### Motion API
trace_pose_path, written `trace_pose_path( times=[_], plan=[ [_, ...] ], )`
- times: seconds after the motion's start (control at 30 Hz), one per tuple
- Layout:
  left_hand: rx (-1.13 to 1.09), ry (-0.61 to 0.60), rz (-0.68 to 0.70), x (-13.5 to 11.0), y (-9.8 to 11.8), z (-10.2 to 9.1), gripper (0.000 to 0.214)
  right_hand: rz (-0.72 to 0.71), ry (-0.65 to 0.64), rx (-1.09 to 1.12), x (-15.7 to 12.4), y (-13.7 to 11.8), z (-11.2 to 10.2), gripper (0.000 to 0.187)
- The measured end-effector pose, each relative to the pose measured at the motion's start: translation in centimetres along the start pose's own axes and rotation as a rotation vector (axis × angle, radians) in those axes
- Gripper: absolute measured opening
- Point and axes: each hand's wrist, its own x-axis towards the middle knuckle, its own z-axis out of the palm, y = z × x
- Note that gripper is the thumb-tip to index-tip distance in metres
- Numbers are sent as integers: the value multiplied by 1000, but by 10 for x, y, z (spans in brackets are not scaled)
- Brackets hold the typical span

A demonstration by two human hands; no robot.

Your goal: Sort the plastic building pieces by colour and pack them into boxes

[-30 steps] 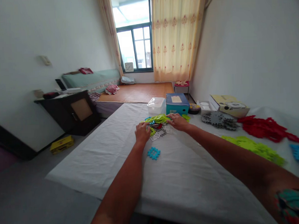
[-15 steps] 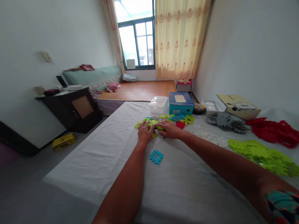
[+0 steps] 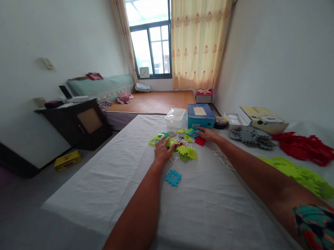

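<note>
Mixed plastic interlocking building pieces lie in a loose pile on the white-covered table. My left hand (image 3: pixel 164 150) rests on the left of the pile, its fingers spread over lime-green pieces (image 3: pixel 171 142). At the far right of the pile, my right hand (image 3: pixel 208 133) touches blue pieces (image 3: pixel 193 132) with outstretched fingertips. Below that hand lies a red piece (image 3: pixel 200 141). Between the hands, more green pieces (image 3: pixel 187 153) overlap white lattice pieces (image 3: pixel 174 157). A single blue square piece (image 3: pixel 173 177) lies apart, nearer to me.
Behind the pile stand a clear plastic box (image 3: pixel 176 118) and a blue box (image 3: pixel 201 116). Sorted heaps of grey (image 3: pixel 250 137), red (image 3: pixel 309 148) and green pieces (image 3: pixel 299 176) lie to the right. A yellow box (image 3: pixel 263 119) stands near the wall.
My right hand has moved right and away from the left hand, to the blue pieces. Green pieces between the hands are now uncovered. The left hand has stayed nearly in place.
</note>
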Motion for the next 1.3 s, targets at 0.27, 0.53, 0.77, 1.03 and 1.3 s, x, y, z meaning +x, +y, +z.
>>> trace_pose_path(
  times=[0.27, 0.53, 0.77, 1.03, 1.3],
  plan=[
    [-76, 19, -23, 2, 6, -6, 34, -367, -249, 273, -4, -56, 17, 41],
    [-17, 161, -188, 9, -3, -19, 32, -158, -236, 206, 32, -76, -8, 33],
    [56, 151, -338, 15, -28, -12, 32, -76, -306, 137, 60, -74, 27, 44],
    [97, -192, -187, 16, -15, -23, 39, -163, -406, 119, 57, -74, 55, 66],
    [-68, -60, -384, 17, -15, -47, 62, -377, -491, 431, 23, -44, 26, 58]
  ],
)
